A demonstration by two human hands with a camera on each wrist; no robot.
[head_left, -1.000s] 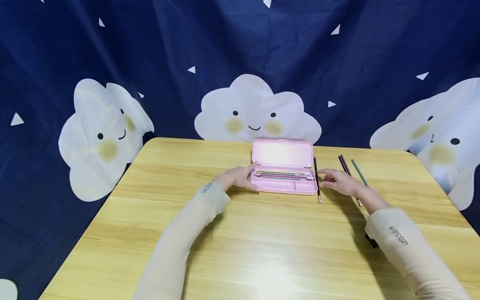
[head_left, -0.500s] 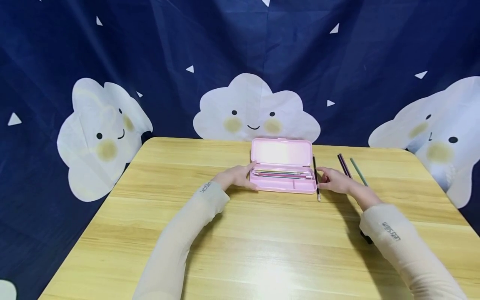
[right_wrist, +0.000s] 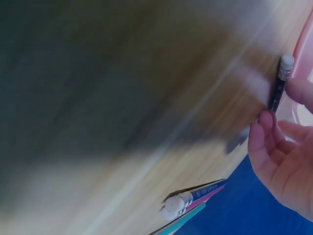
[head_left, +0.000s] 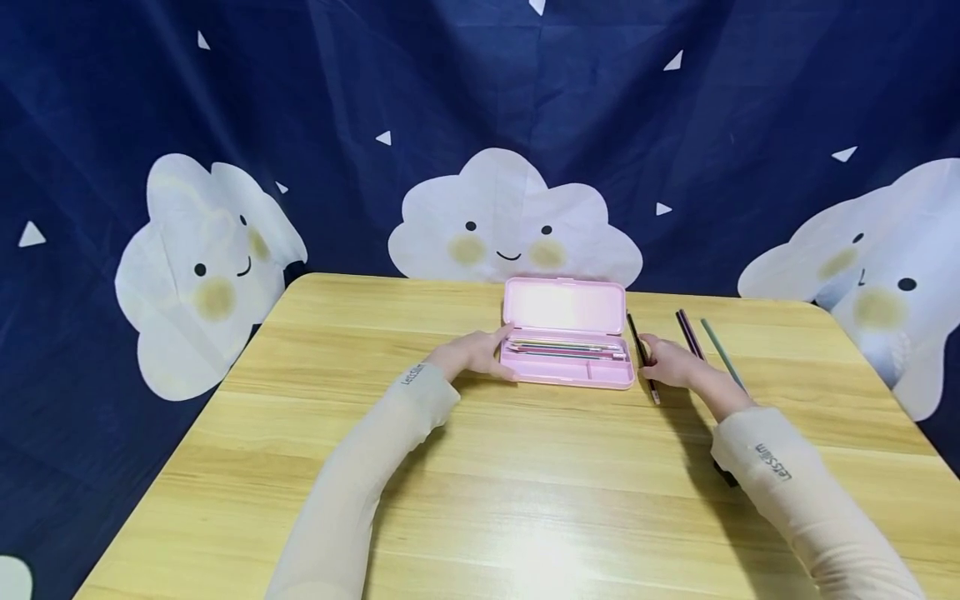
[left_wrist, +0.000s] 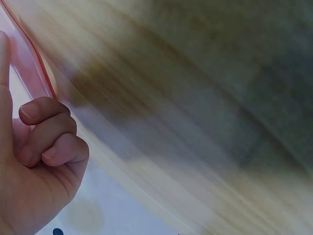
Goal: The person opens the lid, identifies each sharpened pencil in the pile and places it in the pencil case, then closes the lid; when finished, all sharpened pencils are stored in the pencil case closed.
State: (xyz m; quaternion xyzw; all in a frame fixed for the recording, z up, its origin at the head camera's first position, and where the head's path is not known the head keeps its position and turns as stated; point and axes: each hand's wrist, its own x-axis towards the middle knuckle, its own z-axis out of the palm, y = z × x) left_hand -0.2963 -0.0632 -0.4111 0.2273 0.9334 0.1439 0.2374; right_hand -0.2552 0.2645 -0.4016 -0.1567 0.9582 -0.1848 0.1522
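A pink pencil case (head_left: 551,369) lies with its lid (head_left: 564,307) raised near the back of the table. Several pencils (head_left: 566,348) rest in its long compartment. My left hand (head_left: 476,353) holds the case's left end, thumb at the front and a finger toward the hinge; its other fingers curl in the left wrist view. Just right of the case, my right hand (head_left: 671,363) pinches a black pencil (head_left: 655,393) between thumb and fingers. The white eraser end of this pencil (right_wrist: 279,90) points toward me.
Dark pencils (head_left: 687,329) and a green pencil (head_left: 722,350) lie to the right, partly hidden by my right hand and forearm. The wooden table (head_left: 480,483) ends at a blue cloud-print curtain (head_left: 337,100).
My right hand has closed on the black pencil, which lay along the case's right side. The pencil's eraser end has swung a little to the right. My left hand stays on the case.
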